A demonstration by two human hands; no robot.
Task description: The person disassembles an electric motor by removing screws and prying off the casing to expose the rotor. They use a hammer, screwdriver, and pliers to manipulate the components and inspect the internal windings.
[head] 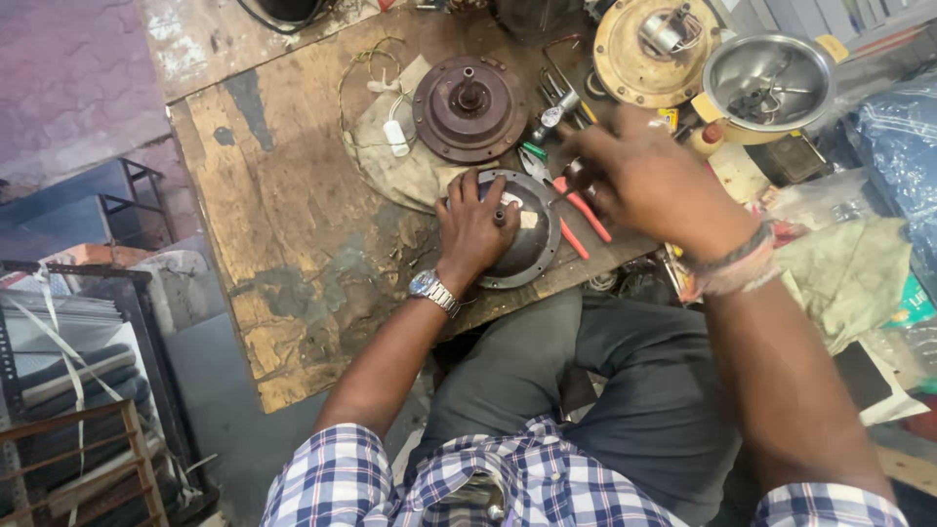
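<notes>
- The left hand (pixel 475 226) lies spread, palm down, on a round grey metal cover (pixel 527 256) near the front edge of the tabletop (pixel 283 215); its fingers curve over the rim at 10 o'clock.
- The right hand (pixel 644 181) hovers at the cover's 2 o'clock, fingers pinched narrowly on a thin tool (pixel 564 195); the tool's tip is too blurred to make out.
- Red-handled pliers (pixel 584 217) lie just beside the cover at 3 o'clock.
- A brown rotor disc (pixel 469 107) sits on cloth (pixel 395 166) at the cover's 12 o'clock.
- A yellow housing (pixel 639 54) and a steel bowl (pixel 771 83) stand at 1 o'clock, well apart from the cover.
</notes>
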